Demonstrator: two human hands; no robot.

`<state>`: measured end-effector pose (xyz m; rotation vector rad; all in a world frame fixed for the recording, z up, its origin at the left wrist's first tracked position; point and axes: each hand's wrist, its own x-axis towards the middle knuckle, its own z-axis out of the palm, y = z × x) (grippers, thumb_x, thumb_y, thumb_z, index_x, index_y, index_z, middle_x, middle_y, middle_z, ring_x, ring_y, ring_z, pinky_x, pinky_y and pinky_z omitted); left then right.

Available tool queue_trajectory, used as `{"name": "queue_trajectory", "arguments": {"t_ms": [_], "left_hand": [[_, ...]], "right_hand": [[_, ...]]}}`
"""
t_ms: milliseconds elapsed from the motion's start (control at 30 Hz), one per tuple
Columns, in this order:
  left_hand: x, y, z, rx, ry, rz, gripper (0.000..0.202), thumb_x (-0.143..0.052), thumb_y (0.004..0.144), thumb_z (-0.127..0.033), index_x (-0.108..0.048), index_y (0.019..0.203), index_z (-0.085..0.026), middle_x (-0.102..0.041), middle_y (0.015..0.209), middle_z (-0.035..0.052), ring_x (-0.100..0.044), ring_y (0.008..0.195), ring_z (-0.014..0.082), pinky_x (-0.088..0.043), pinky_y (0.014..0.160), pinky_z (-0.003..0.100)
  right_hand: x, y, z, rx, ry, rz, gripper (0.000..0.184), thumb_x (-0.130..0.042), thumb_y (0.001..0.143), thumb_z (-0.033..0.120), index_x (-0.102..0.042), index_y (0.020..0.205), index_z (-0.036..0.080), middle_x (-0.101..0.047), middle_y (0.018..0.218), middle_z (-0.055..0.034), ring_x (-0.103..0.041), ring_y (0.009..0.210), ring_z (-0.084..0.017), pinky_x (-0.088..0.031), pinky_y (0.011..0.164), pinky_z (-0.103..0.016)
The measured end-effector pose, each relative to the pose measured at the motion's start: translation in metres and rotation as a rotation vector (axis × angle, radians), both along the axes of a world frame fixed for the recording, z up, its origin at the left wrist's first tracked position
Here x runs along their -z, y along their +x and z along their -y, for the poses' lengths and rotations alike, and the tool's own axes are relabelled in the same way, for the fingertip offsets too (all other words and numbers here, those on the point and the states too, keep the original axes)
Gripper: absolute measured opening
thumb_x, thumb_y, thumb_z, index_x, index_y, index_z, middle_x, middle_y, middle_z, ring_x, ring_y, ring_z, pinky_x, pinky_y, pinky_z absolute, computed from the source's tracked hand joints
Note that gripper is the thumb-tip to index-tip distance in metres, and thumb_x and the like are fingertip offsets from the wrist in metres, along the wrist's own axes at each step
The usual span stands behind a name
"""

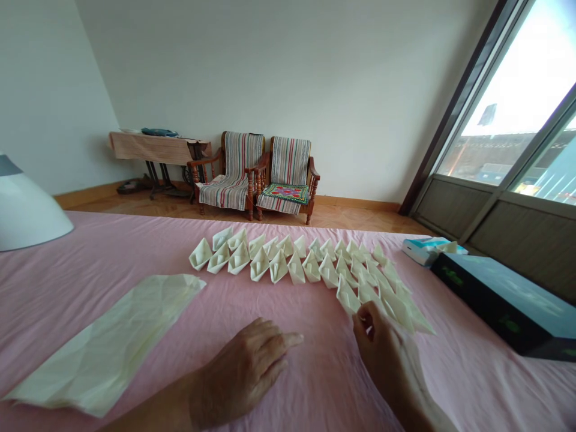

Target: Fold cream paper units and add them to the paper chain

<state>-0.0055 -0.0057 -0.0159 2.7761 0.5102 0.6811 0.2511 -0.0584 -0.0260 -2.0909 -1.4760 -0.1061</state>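
Folded cream paper boats (278,267) stand in rows across the pink cloth and bunch up toward the right. My right hand (389,354) is closed, thumb and forefinger pinched at the near end of a paper boat (347,296) at the group's front right. Part of that boat's tip is hidden by the fingers. On the cloth to the left, my left hand (249,363) rests palm down, fingers stretched out and holding nothing. A flat, creased sheet of cream paper (105,339) lies farther left, apart from that hand.
A black box (508,300) and a blue-and-white tissue pack (425,249) sit at the right edge. At far left is a white dome-shaped object (29,210). Beyond the pink-covered surface (148,240) stand two wooden chairs (288,174) and a cloth-draped table (148,146).
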Motion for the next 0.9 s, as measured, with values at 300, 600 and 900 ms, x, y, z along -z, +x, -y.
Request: {"name": "queue_trajectory", "arguments": {"t_ms": [300, 600, 900], "left_hand": [[-0.002, 0.000, 0.001, -0.024, -0.002, -0.036, 0.036, -0.042, 0.098, -0.012, -0.043, 0.132, -0.022, -0.064, 0.099, 0.0052, -0.058, 0.091, 0.0206, -0.048, 0.090, 0.040], [-0.010, 0.003, 0.003, -0.001, -0.007, -0.027, 0.019, -0.042, 0.099, -0.014, -0.056, 0.111, -0.018, -0.065, 0.094, 0.0046, -0.056, 0.086, 0.0203, -0.046, 0.083, 0.035], [-0.010, 0.005, 0.001, 0.023, -0.071, -0.050, 0.017, -0.045, 0.098, -0.012, -0.062, 0.095, -0.017, -0.061, 0.088, 0.0034, -0.052, 0.083, 0.0183, -0.041, 0.077, 0.030]], "right_hand": [[0.002, -0.002, 0.006, -0.024, 0.095, 0.033, 0.020, -0.047, 0.085, 0.037, -0.046, 0.101, 0.024, -0.054, 0.055, 0.0077, -0.057, 0.045, -0.015, -0.027, 0.043, -0.022], [0.003, -0.041, 0.018, -0.581, 0.231, 0.223, 0.024, -0.043, 0.090, 0.020, -0.042, 0.066, 0.023, -0.052, 0.050, 0.0060, -0.051, 0.041, -0.010, -0.029, 0.048, -0.023], [0.020, -0.034, 0.009, -0.435, 0.231, 0.166, 0.017, -0.044, 0.088, 0.020, -0.052, 0.072, 0.021, -0.053, 0.049, 0.0047, -0.052, 0.040, -0.012, -0.029, 0.045, -0.023]]}}
